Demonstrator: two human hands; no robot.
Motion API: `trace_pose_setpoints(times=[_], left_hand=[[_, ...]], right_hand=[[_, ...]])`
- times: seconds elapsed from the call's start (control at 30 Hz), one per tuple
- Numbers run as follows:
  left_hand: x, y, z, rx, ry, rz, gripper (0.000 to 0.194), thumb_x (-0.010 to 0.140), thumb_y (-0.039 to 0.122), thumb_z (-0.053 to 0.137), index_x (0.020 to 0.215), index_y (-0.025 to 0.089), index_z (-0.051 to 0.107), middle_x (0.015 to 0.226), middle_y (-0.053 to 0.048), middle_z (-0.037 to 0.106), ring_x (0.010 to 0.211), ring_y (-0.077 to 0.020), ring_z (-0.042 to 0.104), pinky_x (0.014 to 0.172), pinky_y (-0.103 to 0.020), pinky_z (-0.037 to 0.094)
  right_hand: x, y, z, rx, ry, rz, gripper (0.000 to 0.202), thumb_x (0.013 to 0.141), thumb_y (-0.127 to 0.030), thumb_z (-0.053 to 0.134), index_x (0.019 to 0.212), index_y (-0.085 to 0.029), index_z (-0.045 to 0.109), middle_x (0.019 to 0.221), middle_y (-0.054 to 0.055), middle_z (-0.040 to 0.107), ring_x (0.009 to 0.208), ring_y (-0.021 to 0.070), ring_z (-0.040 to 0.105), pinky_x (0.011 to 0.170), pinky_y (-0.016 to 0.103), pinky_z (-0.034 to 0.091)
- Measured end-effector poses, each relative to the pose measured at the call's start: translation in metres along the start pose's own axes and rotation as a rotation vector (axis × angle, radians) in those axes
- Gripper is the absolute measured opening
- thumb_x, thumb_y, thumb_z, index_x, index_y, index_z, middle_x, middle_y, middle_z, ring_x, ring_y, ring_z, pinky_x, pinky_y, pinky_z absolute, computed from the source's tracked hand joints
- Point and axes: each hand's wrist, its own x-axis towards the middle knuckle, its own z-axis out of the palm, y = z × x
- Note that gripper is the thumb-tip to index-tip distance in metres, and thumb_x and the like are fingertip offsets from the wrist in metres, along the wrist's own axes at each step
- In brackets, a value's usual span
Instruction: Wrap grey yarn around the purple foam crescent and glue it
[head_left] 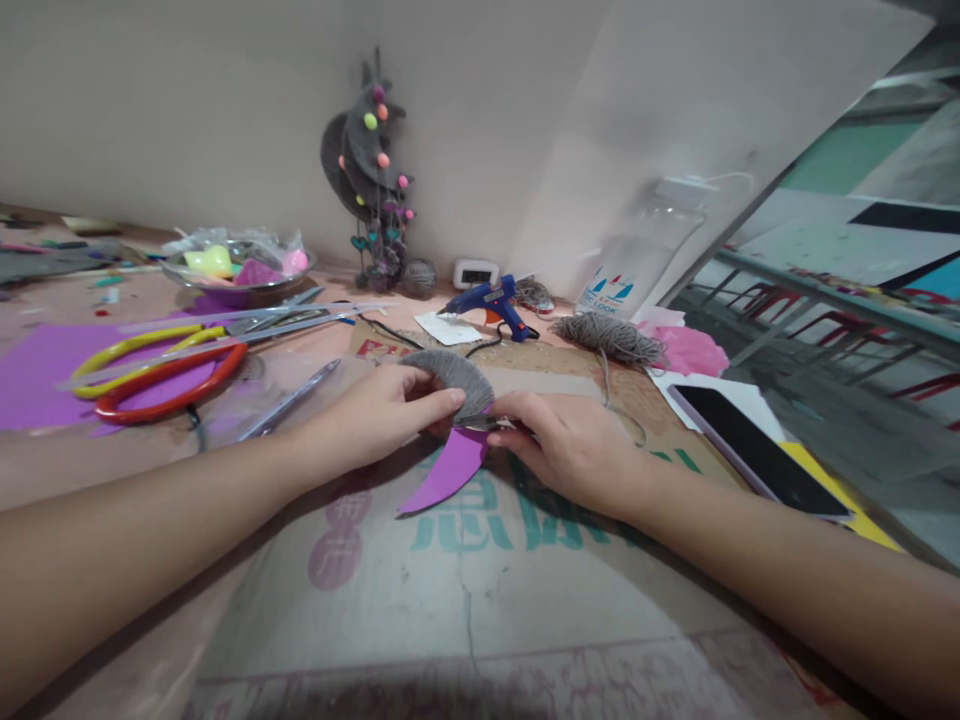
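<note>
A crescent shape (469, 378) is wrapped in grey yarn over its upper part, while its lower part (448, 472) is bare purple, tapering to a point at the lower left. My left hand (401, 405) pinches the wrapped part between thumb and fingers. At the edge where wrapping meets purple, my right hand (551, 440) has its thumb and fingertips closed on grey yarn (480, 422). A loose grey yarn skein (609, 338) lies behind my right hand, with a strand trailing from it. Both hands are above a printed cardboard sheet (405, 610).
Scissors (161, 375), a pen (291, 400) and purple sheets (34, 370) lie left. Behind are a bowl (236, 285), a blue glue gun (491, 300), a small clock (476, 273) and a hanging moon decoration (367, 150). A bottle (637, 250) and phone (757, 450) are right.
</note>
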Motion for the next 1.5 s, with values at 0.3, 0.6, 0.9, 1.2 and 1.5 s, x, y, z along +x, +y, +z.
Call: trace_pose_setpoints(times=[0.3,0.6,0.9,1.2,1.5], left_hand=[[0.0004,0.0001,-0.0008,0.036,-0.015,0.013,0.033,0.081,0.038,0.052,0.057,0.016,0.056,0.056,0.001,0.057,0.05,-0.0108,0.048,0.05,-0.022,0.035],[0.0007,-0.0027,-0.0004,0.004,-0.035,0.016,0.031,0.08,0.037,0.053,0.058,0.016,0.057,0.058,0.001,0.058,0.053,-0.0113,0.049,0.051,-0.021,0.035],[-0.0002,-0.0016,-0.0001,0.032,-0.039,0.018,0.03,0.08,0.038,0.052,0.06,0.016,0.058,0.06,0.001,0.059,0.054,-0.0119,0.05,0.05,-0.022,0.035],[-0.0007,0.0025,0.001,0.026,0.014,-0.002,0.032,0.08,0.033,0.054,0.052,0.017,0.055,0.048,0.004,0.05,0.044,-0.0095,0.041,0.045,-0.022,0.029],[-0.0008,0.0007,-0.0003,0.025,-0.031,0.017,0.03,0.081,0.036,0.052,0.058,0.016,0.057,0.058,0.001,0.059,0.053,-0.0109,0.049,0.051,-0.022,0.034]], right_hand=[[-0.0007,0.0008,0.0022,-0.022,-0.03,-0.008,0.026,0.094,-0.037,0.042,0.097,-0.017,0.057,0.07,0.002,0.066,0.06,0.0153,0.059,0.052,0.026,0.031],[-0.0009,0.0017,0.0038,-0.032,-0.031,-0.058,0.024,0.093,-0.038,0.045,0.095,-0.017,0.057,0.069,0.002,0.065,0.059,0.0148,0.058,0.053,0.026,0.031],[-0.0018,0.0025,0.003,-0.021,-0.051,-0.055,0.027,0.094,-0.039,0.042,0.092,-0.017,0.057,0.067,0.001,0.065,0.056,0.0134,0.057,0.052,0.025,0.031],[-0.0005,-0.0016,-0.0031,0.024,-0.028,-0.003,0.029,0.094,-0.04,0.042,0.095,-0.015,0.058,0.067,0.002,0.066,0.057,0.0136,0.059,0.052,0.024,0.034],[0.0001,-0.0016,-0.0001,-0.01,-0.055,-0.029,0.027,0.093,-0.04,0.043,0.094,-0.016,0.057,0.07,0.002,0.067,0.058,0.014,0.059,0.051,0.025,0.031]])
